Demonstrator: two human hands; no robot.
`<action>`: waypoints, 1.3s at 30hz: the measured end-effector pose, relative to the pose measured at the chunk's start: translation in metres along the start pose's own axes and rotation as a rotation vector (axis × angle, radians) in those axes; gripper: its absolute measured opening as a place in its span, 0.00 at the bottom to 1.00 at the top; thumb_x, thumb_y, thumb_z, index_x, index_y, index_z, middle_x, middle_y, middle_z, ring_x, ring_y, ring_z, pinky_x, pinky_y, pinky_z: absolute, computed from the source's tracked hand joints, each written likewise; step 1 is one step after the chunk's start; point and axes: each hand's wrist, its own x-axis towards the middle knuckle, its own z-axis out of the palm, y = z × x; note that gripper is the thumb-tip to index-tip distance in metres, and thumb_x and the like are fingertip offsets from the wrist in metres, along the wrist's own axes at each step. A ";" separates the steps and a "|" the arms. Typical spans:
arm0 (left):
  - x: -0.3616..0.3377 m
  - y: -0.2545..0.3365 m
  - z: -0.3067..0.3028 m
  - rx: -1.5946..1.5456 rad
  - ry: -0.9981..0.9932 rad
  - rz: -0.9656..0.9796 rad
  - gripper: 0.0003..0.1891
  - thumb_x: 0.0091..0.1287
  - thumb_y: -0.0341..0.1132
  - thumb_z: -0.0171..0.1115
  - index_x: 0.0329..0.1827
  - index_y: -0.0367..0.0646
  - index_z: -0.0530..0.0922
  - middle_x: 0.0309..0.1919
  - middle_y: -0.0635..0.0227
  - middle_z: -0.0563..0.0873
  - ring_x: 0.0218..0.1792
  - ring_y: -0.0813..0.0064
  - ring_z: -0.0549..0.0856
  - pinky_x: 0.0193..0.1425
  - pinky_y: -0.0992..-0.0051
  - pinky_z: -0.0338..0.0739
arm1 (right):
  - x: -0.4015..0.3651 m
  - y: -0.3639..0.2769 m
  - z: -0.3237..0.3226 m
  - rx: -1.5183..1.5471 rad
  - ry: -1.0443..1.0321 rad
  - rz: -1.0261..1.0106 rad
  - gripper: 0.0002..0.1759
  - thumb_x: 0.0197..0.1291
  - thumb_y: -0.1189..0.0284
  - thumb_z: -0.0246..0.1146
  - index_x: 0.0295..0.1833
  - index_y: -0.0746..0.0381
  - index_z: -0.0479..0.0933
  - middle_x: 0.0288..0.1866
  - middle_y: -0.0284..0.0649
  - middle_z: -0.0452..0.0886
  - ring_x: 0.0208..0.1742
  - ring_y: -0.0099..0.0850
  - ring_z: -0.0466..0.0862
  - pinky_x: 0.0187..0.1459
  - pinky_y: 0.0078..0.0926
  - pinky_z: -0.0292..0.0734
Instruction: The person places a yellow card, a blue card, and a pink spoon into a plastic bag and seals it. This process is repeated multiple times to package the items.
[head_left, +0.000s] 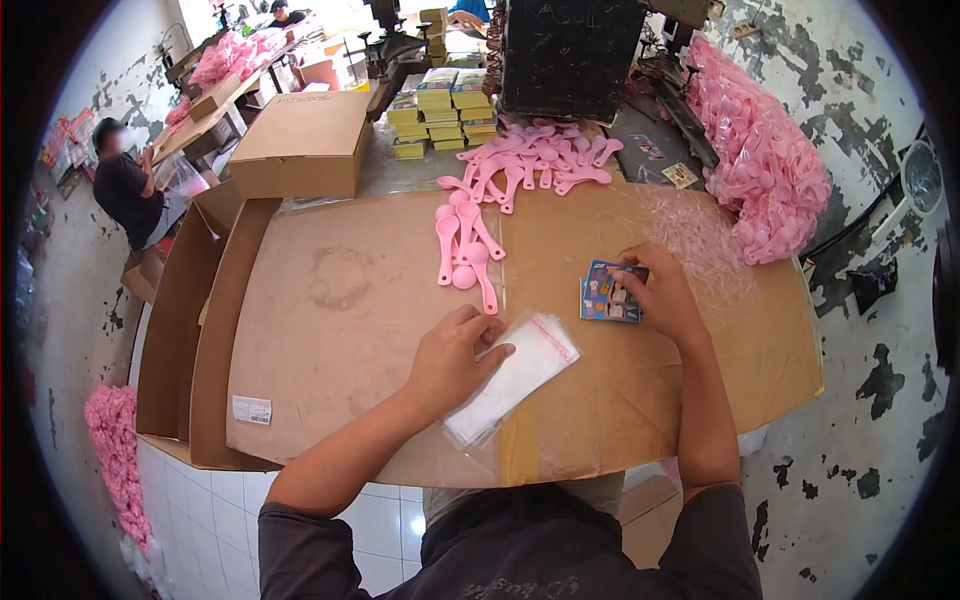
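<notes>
My left hand (450, 365) lies at the upper left edge of a stack of clear plastic bags (520, 380), fingers curled and the thumb on the top bag. The bags lie slanted on the cardboard-covered table, with a pinkish strip at their upper end. To the right, my right hand (655, 290) grips a small stack of blue printed cards (605, 295) by its right side, thumb and fingers closed on it. Beyond the bags several pink measuring spoons (465, 240) lie in a loose group. A larger heap of pink spoons (540, 155) is behind them.
A closed carton (300, 140) and stacks of cards (440, 110) stand at the back, beside a black box (570, 60). An open carton (215, 320) borders the left side. Thin plastic strips (695, 240) and bagged pink spoons (755, 150) lie right. A person (130, 185) sits far left.
</notes>
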 end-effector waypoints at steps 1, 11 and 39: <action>0.000 -0.002 0.001 0.009 0.005 0.023 0.12 0.64 0.33 0.74 0.47 0.39 0.86 0.34 0.63 0.85 0.31 0.67 0.85 0.39 0.67 0.80 | 0.001 -0.007 -0.001 0.039 -0.002 0.023 0.12 0.61 0.75 0.74 0.47 0.67 0.82 0.42 0.41 0.86 0.44 0.31 0.86 0.48 0.28 0.80; 0.003 -0.002 -0.006 -0.216 -0.050 -0.203 0.10 0.68 0.30 0.73 0.49 0.36 0.86 0.35 0.71 0.90 0.28 0.84 0.78 0.35 0.78 0.75 | -0.024 -0.046 0.049 0.471 -0.401 -0.187 0.09 0.64 0.76 0.71 0.49 0.65 0.85 0.46 0.40 0.86 0.47 0.31 0.87 0.50 0.28 0.81; 0.003 -0.002 -0.011 -0.473 -0.063 -0.156 0.10 0.78 0.30 0.62 0.53 0.33 0.85 0.43 0.64 0.90 0.46 0.81 0.88 0.50 0.77 0.83 | -0.028 -0.050 0.045 0.592 -0.343 -0.155 0.16 0.65 0.82 0.65 0.58 0.65 0.81 0.49 0.40 0.88 0.49 0.25 0.86 0.51 0.26 0.81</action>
